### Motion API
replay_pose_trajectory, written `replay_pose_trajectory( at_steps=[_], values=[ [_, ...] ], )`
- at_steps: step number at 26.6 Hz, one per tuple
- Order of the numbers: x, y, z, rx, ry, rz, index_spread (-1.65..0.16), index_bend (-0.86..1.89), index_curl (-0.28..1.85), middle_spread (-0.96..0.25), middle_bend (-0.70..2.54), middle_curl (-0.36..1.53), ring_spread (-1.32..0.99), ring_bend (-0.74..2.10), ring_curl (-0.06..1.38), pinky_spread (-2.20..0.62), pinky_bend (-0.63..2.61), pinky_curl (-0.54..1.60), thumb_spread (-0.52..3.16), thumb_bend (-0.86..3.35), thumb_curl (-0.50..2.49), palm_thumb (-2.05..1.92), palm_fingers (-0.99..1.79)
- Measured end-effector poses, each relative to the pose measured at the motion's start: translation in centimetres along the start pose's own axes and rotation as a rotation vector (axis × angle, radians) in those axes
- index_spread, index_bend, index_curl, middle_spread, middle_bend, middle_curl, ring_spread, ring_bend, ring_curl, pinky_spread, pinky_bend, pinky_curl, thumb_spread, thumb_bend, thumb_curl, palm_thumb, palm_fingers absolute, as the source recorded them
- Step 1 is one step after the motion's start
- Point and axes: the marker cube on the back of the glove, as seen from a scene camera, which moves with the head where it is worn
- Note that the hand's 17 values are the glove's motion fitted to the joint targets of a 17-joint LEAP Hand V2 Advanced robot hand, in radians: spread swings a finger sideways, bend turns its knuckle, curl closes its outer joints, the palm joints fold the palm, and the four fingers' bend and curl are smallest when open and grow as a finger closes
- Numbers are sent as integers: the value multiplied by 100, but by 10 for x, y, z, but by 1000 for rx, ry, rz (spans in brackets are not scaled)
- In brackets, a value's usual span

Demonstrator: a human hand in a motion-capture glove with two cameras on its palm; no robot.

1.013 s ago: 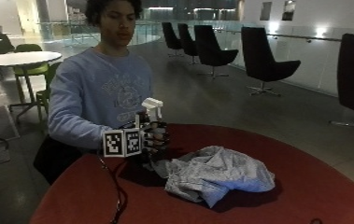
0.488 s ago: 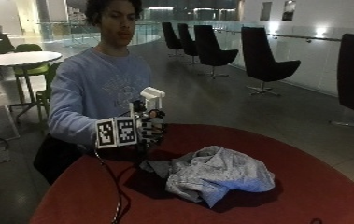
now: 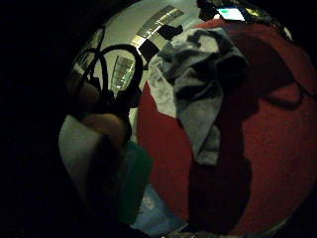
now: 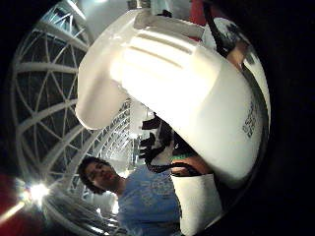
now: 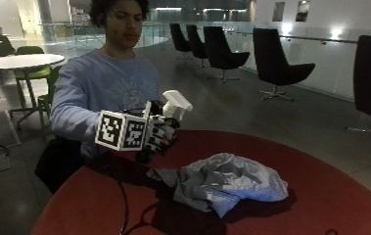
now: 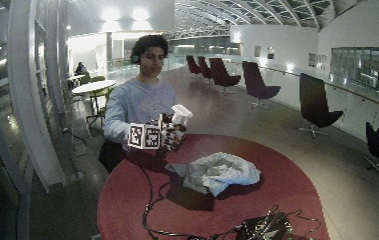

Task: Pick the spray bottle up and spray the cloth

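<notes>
One spray bottle point(image 5: 172, 108), one cloth point(image 5: 227, 181), one round red table point(image 5: 341, 196). Gloved right hand point(image 5: 157, 136) has its fingers curled round the spray bottle, holding it upright off the table, above the table's edge nearest the person, white nozzle head on top. The crumpled grey cloth lies on the table, lower than the bottle, not touching hand or bottle.

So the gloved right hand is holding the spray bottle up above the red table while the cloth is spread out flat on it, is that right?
Not quite: the cloth lies crumpled in a heap, as the outside view shows. The gloved right hand does hold the spray bottle above the red table.
</notes>
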Motion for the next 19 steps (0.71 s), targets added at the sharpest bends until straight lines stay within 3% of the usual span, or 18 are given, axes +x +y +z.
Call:
replay_pose_trajectory(
  at_steps=[10,19],
  values=[
    [20,-23,0,-181,69,300,-25,14,30,-4,37,43,-5,62,41,9,37,35,102,-3,45,70,118],
    [26,-38,7,-246,51,386,-24,14,32,-4,37,44,-5,62,42,8,36,36,105,-3,45,67,117]
  ],
)
